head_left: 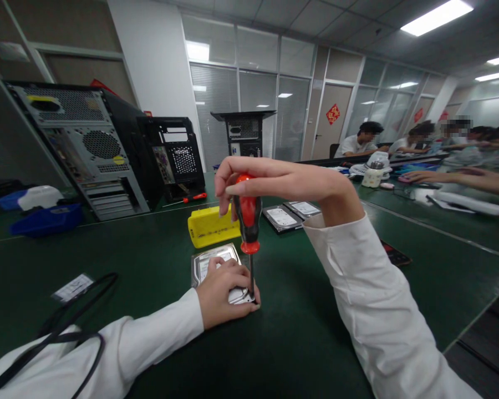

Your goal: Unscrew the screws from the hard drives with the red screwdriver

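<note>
A silver hard drive (197,265) lies on the green table in front of me. Over its near end my left hand (228,291) is curled, fingers gripping it against the tabletop. My right hand (270,180) is closed around the top of a red and black screwdriver (248,216). The screwdriver stands upright, its shaft running down to the drive's near right corner beside my left fingertips. Whether the tip sits in a screw is too small to tell. Just behind the drive is a yellow case (210,226) with small pieces in it.
Two more hard drives (281,217) lie behind my right wrist. Computer cases (108,138) stand at the back left, with another screwdriver (195,197) before them. A black cable (79,310) crosses my left sleeve. Other people (360,141) sit at the right.
</note>
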Demonstrator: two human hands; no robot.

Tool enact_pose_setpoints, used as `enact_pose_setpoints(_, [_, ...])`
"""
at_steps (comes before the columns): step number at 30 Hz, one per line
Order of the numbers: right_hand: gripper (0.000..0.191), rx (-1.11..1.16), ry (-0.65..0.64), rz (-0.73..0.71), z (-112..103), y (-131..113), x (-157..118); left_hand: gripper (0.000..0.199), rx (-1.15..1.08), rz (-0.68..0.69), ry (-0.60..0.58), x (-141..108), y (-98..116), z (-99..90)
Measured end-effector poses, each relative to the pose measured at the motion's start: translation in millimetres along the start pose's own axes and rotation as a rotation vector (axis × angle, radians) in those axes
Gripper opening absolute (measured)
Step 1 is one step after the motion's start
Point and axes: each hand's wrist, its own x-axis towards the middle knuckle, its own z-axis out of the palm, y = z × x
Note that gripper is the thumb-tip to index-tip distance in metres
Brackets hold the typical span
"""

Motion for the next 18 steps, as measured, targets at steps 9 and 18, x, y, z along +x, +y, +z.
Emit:
enact_pose_setpoints(9, [0.021,-0.124,0.005,-0.019,0.4,1.3,3.1,0.006,0.0,-0.004,0.0,0.2,-0.7,0.9])
enact_pose_setpoints(18, [0.016,-0.079,-0.03,-0.062,0.7,2.1,4.8,0.006,-0.009,0.001,0.009,-0.2,0.0,-0.2])
